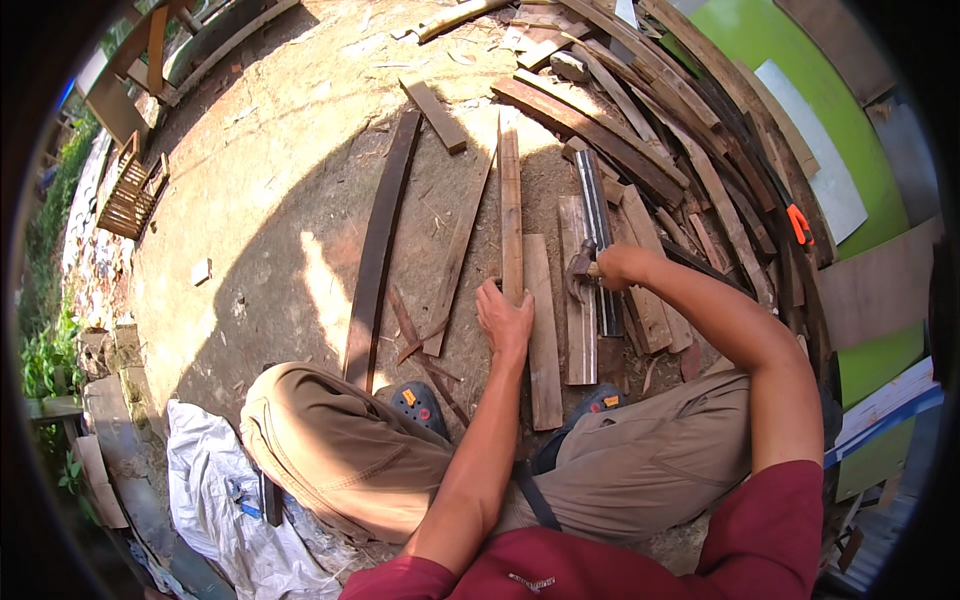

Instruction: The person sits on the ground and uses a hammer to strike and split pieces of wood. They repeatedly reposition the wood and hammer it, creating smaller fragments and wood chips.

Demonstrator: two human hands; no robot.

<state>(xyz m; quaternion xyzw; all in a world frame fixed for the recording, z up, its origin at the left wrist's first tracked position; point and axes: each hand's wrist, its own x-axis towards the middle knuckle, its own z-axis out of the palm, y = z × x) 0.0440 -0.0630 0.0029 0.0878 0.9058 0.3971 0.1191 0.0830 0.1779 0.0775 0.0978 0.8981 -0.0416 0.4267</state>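
Note:
My left hand is closed around the near end of a long, narrow wooden strip, which points away from me. To its right, my right hand grips a claw hammer close behind the head; the fingers hide much of the handle. The hammer's head hangs over a dark, light-striped plank and a brown board. Just right of my left hand lies a shorter flat board. I cannot tell whether the hammer touches the wood below.
A dark beam and a thin board lie on the left. Piled timber curves along the right, with an orange-handled tool on it. A white sack is beside my left knee; a slatted crate stands far left.

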